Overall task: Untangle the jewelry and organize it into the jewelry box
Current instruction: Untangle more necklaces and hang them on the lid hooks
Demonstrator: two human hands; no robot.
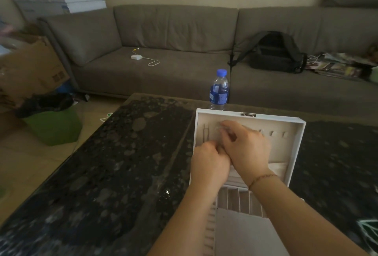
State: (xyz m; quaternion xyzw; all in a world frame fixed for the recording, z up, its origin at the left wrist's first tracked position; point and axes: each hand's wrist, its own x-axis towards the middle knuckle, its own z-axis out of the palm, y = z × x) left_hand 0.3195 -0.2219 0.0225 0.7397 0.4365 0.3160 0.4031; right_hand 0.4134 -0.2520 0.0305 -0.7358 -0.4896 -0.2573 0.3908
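The white, square jewelry box with a cream fabric lining (248,176) stands open near the far edge of the dark speckled stone table (122,163), its raised lid facing the person; both hands work inside that lid. The right hand (245,147) is up by the row of small hooks along the lid's upper edge, fingers curled in a pinch on what looks like a thin pale chain (219,128), blurred and hard to make out; the left hand (210,163) sits just below and touching it, fingers bent as if pinching the lower run of the same chain, though what they hold is hidden.

The step appears to be hanging a necklace on a hook; to do it well, the upper pinch should loop the chain fully over one hook before letting go, while the lower hand keeps the strand taut and straight, clear of the thin piece already hanging at the lid's left side (205,134); the slack then belongs in the gathered pocket at the lid's lower edge (278,168).

A small glinting piece (166,192) lies on the table just left of the box, probably waiting its turn; a clear plastic water bottle with a blue cap (219,90) stands behind the lid.
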